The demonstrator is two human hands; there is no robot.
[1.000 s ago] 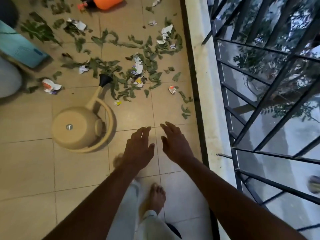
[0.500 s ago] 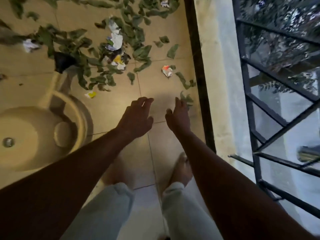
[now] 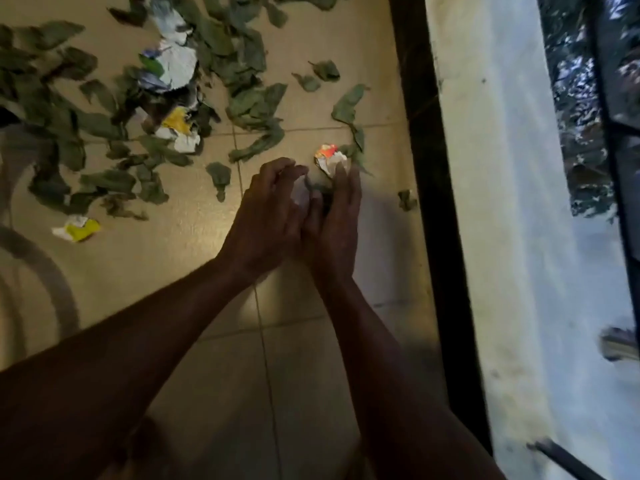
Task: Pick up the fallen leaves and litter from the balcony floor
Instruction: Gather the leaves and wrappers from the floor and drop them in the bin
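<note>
One wrapper at right hand fingertips

Your only view: head cam, pitched steeply down, close over the beige tiled floor; white concrete ledge along right edge.

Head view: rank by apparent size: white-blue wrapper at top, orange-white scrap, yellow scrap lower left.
1. white-blue wrapper, clearly largest.
2-3. orange-white scrap and yellow scrap look about alike; not ranking them.

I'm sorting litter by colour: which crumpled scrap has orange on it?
The orange-and-white scrap just beyond the fingertips of the right hand; the others show yellow, white or blue.
</note>
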